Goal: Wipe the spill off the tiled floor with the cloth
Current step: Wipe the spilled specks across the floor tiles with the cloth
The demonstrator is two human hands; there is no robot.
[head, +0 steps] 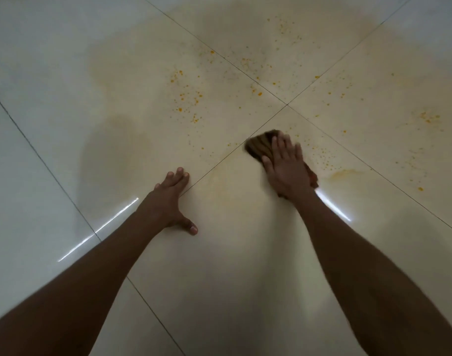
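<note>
The right hand (287,168) lies flat on a brown cloth (262,146), right of the middle of the frame. Its fingers are straight and spread, pressing the cloth down on the tiled floor (52,60); this grip is not curled around anything. The hand looks a bit blurry. The left hand (168,199) rests flat on the floor, lower and more to the left, fingers straight, holding nothing. The spill (191,96) is orange dots and a yellow smear, spread over the middle and upper right of the frame.
</note>
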